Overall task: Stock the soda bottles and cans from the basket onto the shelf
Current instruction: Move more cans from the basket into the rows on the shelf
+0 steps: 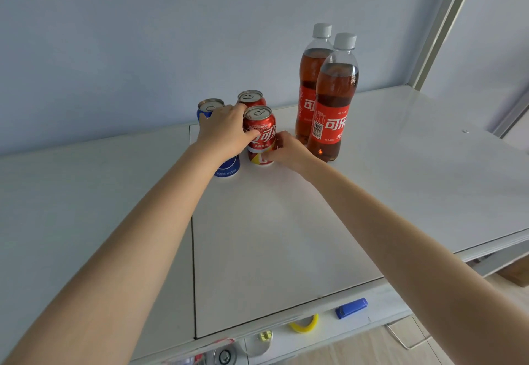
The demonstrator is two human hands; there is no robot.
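White shelf (272,236) fills the view; basket not in view. Two cola bottles stand upright at the back right: front bottle (333,98) touching or just in front of rear bottle (312,72). Four cans stand in a cluster to their left: front red can (260,132), rear red can (250,98), rear blue can (209,106), front blue can (229,168).

Left hand (226,132) is curled down over the top of the front blue can, thumb against the front red can's side; the finger grip is hidden under the palm. Right hand (289,150) has fingers wrapped round the front red can's lower right side, thumb at its base.

Probably nudging the cans into a tidy block; stocking looks nearly done.

Handling guess: full cans are stiff, fairly heavy, smooth-walled and slippery. Take them mid-body or over the rim, and slide rather than lift. The bottles are tall and tippy, so hold them at the label waist.

On the lower ledge lie a blue stapler-like item (351,308) and a yellow clip (305,325).
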